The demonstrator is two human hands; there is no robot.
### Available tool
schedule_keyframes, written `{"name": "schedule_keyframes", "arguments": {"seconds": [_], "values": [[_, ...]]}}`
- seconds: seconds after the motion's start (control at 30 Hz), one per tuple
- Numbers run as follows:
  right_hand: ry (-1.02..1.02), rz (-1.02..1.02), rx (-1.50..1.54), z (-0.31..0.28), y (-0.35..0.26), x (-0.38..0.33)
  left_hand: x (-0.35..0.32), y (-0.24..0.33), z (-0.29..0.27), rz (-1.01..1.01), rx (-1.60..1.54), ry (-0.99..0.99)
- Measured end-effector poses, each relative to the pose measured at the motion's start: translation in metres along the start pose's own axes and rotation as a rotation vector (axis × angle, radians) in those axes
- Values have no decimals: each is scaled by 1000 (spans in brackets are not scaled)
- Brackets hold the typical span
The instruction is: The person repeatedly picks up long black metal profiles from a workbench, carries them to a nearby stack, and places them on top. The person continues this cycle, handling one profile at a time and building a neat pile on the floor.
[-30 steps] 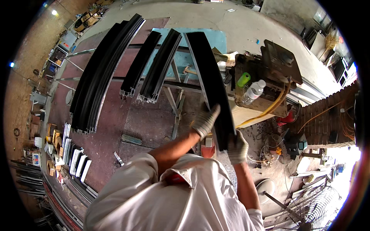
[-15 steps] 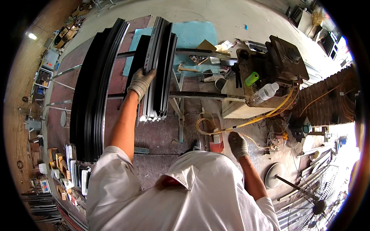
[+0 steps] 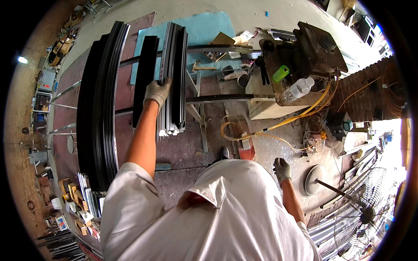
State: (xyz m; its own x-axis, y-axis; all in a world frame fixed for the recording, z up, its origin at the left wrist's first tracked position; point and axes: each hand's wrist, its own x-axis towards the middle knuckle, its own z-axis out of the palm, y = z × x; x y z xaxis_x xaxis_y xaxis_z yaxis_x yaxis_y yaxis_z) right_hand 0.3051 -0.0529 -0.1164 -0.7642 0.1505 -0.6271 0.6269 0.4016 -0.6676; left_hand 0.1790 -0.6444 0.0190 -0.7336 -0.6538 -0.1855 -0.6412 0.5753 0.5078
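Note:
My left hand (image 3: 157,92), in a pale striped knit glove, is closed on one of the long black metal profiles (image 3: 175,65) in the middle. The profiles lie side by side across two dark rails, their cut ends toward me. Just left of this group lies a separate black profile (image 3: 147,65), with a narrow gap showing blue between them. My right hand (image 3: 282,169), gloved alike, hangs low at the right, away from the rails. Its fingers are curled in, and nothing shows in them.
More black profiles (image 3: 99,100) lie at the left. Right of the rails, a dark machine (image 3: 320,48) carries a clear bottle (image 3: 298,90) and a green cylinder (image 3: 281,73). Yellow hoses (image 3: 287,120) trail below it. A hammer (image 3: 204,68) lies beyond; a fan (image 3: 365,215) stands lower right.
The separate black profile has shifted left, away from the group, opening a gap. My right hand has moved slightly right and its fingers are more curled. The whole view has shifted a little.

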Motion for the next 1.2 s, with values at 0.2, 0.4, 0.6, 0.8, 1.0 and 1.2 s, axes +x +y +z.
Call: {"name": "schedule_keyframes", "arguments": {"seconds": [0.2,0.4,0.6,0.8,1.0,1.2], "values": [[-111,-229,-93,5,4,32,-31,-23,8,66,-95,62],[-206,-209,-110,-6,8,32,-93,-49,10,44,-272,38],[-303,-215,-177,-25,62,43,-120,-68,12,-153,-214,14],[-270,-311,-326,-46,104,49,-146,-26,3,-153,-146,22],[-252,-121,-317,-47,66,9,-126,-52,14,-160,-17,103],[-189,-40,-172,-17,62,-5,-154,-14,-4,-119,-30,87]]}}
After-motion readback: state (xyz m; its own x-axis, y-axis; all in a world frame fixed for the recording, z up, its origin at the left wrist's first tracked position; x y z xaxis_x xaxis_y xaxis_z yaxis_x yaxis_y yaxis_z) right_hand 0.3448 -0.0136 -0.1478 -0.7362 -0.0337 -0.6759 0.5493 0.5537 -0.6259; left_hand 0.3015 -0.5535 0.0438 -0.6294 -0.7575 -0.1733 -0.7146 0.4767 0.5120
